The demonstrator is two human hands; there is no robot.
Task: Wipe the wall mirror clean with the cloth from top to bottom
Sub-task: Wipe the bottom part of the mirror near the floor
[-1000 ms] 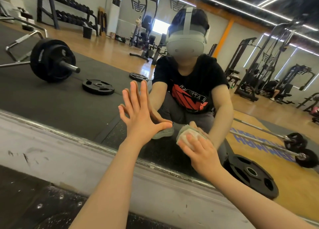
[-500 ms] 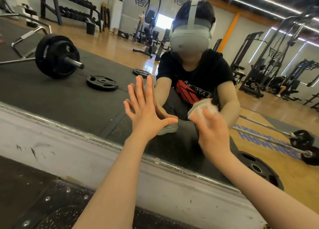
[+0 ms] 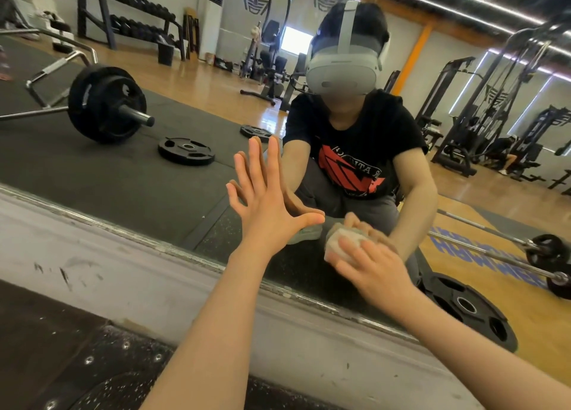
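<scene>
White cloth (image 3: 341,245) sits bunched under the right hand (image 3: 375,270), whose fingers curl over it and press it flat to the mirror (image 3: 129,174). It lies low on the glass, just above the metal edge strip (image 3: 197,256) and the pale ledge (image 3: 108,273) beneath it. The left hand (image 3: 265,202) rests on the glass up and to the left of the cloth, palm flat, fingers straight and fanned, thumb stretched toward the cloth but apart from it; it holds nothing.

What the next stroke turns on is how little glass lies below the wad: the bottom edge is near, while a wide stretch of mirror rises above and to both sides. The cloth is a rounded lump with no clear long axis, so direction comes from the forearm, which reaches in from the lower right. The right hand alone can drive the wipe; the left serves as a brace. I judge the work to be in the lowest band of the mirror, with a short pull downward left on this pass.

Writing shows only in reflection, reversed. The shirt (image 3: 352,150) carries a red graphic with pale letters, partly legible, something like "ATA". Blue lettering (image 3: 482,255) on the wooden floor is mirrored and I cannot read it. No brand shows on the cloth.
</scene>
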